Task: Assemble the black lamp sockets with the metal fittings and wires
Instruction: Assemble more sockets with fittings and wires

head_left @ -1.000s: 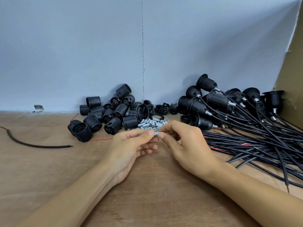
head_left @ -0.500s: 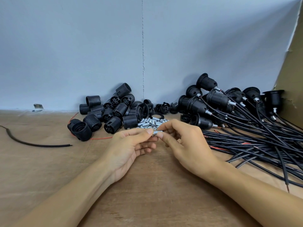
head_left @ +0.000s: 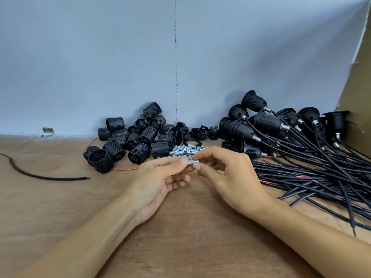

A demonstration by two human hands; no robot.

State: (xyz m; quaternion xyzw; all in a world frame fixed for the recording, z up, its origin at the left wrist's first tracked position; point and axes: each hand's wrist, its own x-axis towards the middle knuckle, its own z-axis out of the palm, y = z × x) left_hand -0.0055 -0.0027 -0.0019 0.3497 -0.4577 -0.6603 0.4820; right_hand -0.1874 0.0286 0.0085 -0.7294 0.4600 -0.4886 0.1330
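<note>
Both hands pinch one fitting [head_left: 193, 162], just short of the loose fittings [head_left: 183, 150].
Grip of left hand [head_left: 158, 178] and right hand [head_left: 227, 177] is fingertip-only; a slip would likely lose it among them.

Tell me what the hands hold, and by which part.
One small threaded metal fitting, held by both ends: fingers of the left hand pinch its left end, fingers of the right hand its right end.
</note>
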